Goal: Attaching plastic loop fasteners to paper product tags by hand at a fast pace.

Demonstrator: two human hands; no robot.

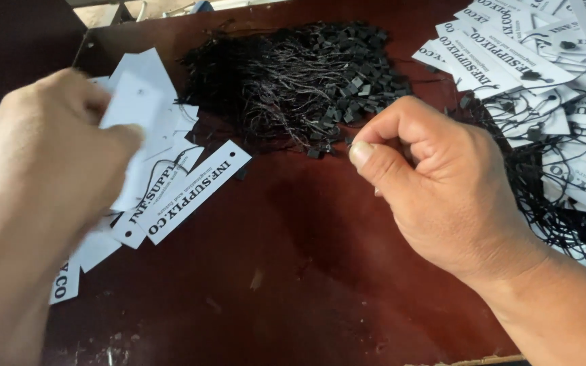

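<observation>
Dark red-brown wood, scuffed and glossy, makes up the bench (293, 271), and the widest open stretch of it lies in the near middle, between the two forearms. From the head view, the left hand (55, 156) sits at the left edge, blurred, its fingers closed on a white card tag (137, 102) lifted off a loose heap of white tags (171, 196) lying just under it. The right hand (435, 183) is curled nearly into a fist, thumb pressed against forefinger; it seems to pinch a thin black string, though the string is too fine to be sure of. Just beyond its knuckles lies a tangled mound of black strings (293, 81) with small square black plastic ends. Along the right edge, a crowded pile of strung tags (544, 88) spreads out, flat white rectangles threaded with black loops, leaving little room there.
</observation>
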